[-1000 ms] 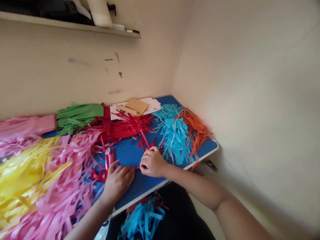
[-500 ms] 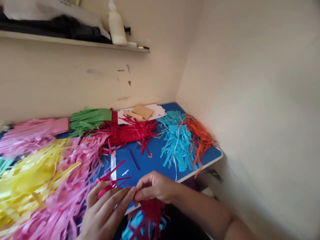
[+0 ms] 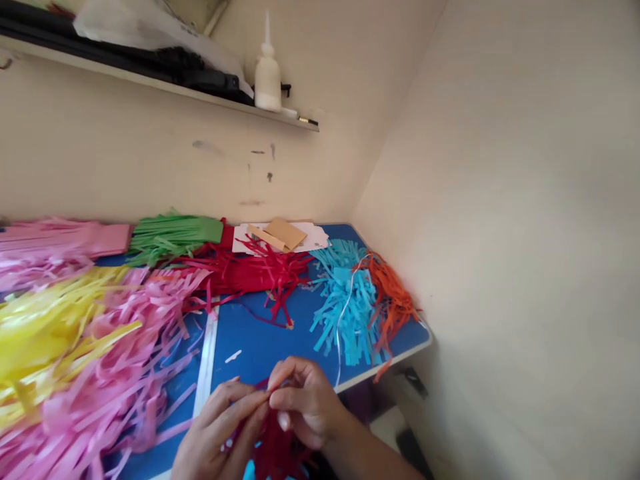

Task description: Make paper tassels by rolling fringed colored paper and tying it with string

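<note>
Near the table's front edge, my left hand (image 3: pixel 225 427) and my right hand (image 3: pixel 307 403) meet at the fingertips. Both are closed in a pinch on a dark red fringed paper tassel (image 3: pixel 280 450), whose strips hang down below them. Its top, between the fingers, is mostly hidden. Under the red strips a bit of light blue fringe (image 3: pixel 249 471) shows. To the right, a white string (image 3: pixel 345 307) runs over blue fringed paper (image 3: pixel 350 293) and down past the table edge.
Pink fringe (image 3: pixel 120 373), yellow fringe (image 3: pixel 50 333), green fringe (image 3: pixel 175 233) and red fringe (image 3: pixel 245 270) cover the blue table's (image 3: pixel 265 343) left and back. Orange fringe (image 3: pixel 393 293) lies right. Brown card (image 3: pixel 285 233) rests on white paper. A shelf above holds a white bottle (image 3: pixel 268 80).
The red strips that stuck up behind my left hand have been drawn down between my hands. My fingers have come closer together. The view has shifted slightly.
</note>
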`<state>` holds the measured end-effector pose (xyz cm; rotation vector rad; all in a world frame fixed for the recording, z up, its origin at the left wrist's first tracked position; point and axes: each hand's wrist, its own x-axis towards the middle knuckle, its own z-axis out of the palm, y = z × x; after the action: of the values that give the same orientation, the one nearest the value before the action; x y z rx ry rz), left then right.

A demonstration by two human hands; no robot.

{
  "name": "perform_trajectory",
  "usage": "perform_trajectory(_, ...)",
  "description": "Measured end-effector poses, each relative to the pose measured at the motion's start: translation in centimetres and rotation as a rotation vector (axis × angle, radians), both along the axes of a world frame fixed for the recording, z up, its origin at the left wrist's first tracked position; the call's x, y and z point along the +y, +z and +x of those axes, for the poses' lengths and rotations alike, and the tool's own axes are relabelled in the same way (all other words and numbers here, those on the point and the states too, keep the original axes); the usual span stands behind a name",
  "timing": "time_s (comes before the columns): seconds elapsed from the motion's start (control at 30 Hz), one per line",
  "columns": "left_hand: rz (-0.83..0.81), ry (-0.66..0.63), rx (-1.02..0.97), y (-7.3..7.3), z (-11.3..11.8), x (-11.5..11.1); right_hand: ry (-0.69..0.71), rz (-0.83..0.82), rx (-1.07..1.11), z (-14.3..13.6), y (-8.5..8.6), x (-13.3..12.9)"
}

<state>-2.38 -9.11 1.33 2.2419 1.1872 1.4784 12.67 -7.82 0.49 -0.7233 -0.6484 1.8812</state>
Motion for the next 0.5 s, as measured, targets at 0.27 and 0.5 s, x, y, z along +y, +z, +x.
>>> perform_trajectory(0.27, 0.063, -0.012, 0.001, -0.8, 0.4, -0.7, -0.133, -0.014, 0.138, -0.6, 0.8, -0.3)
perform_trajectory(0.5, 0.120, 0.015, -0.022, -1.1, 0.6, -0.2, -0.344, 0.291, -0.112, -0.9, 0.0, -0.2)
